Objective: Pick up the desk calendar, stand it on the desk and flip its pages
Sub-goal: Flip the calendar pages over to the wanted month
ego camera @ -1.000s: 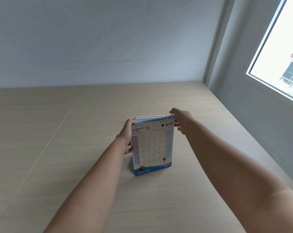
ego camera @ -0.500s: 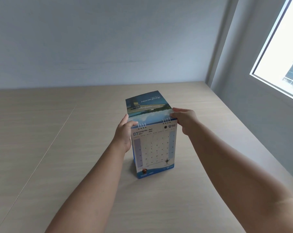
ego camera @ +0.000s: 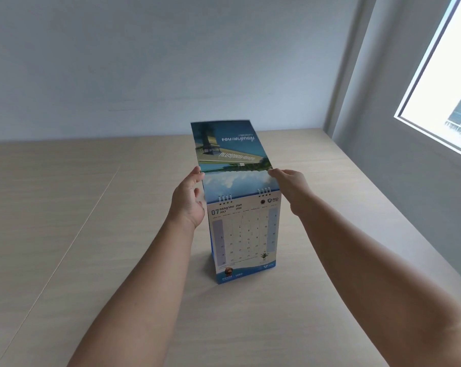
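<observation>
The desk calendar (ego camera: 245, 239) stands upright on the light wooden desk (ego camera: 91, 234), its July page facing me. One page (ego camera: 229, 152), printed with an upside-down landscape photo, is raised straight up above the spiral rings. My left hand (ego camera: 189, 200) pinches that page's left edge with the thumb in front. My right hand (ego camera: 290, 181) pinches its right edge with the fingertips. Both forearms reach in from the bottom of the head view.
A pale blue wall (ego camera: 171, 62) runs behind the desk. A grey wall with a bright window (ego camera: 446, 83) stands on the right, close to the desk's right edge. A thin seam (ego camera: 78, 234) crosses the desk top on the left.
The photo page has swung from lying over the back to standing upright above the rings, and both hands have risen with its edges. The calendar base has stayed in place.
</observation>
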`<move>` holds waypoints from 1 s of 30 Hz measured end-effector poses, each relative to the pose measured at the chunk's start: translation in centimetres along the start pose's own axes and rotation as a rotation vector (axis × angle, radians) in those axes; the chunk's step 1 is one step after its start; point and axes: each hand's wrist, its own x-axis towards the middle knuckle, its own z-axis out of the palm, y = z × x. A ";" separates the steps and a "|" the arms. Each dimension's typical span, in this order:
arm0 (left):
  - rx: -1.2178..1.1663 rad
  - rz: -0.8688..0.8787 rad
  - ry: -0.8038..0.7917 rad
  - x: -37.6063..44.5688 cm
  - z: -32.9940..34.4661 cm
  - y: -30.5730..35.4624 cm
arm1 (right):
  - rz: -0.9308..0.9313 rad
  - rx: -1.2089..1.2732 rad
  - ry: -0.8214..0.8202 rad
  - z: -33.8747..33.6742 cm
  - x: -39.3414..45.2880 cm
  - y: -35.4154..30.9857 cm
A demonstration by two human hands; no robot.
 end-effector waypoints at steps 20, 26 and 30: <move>0.419 0.065 0.082 -1.6 -5.8 -3.2 | 0.105 0.398 -0.343 -4.0 -0.7 6.0; 0.377 -0.032 0.001 -1.9 -6.4 -6.1 | 0.053 0.381 -0.296 -3.4 -0.8 7.4; 0.436 0.042 -0.085 -2.2 -5.2 -6.4 | 0.065 0.231 -0.270 -3.2 -1.0 7.6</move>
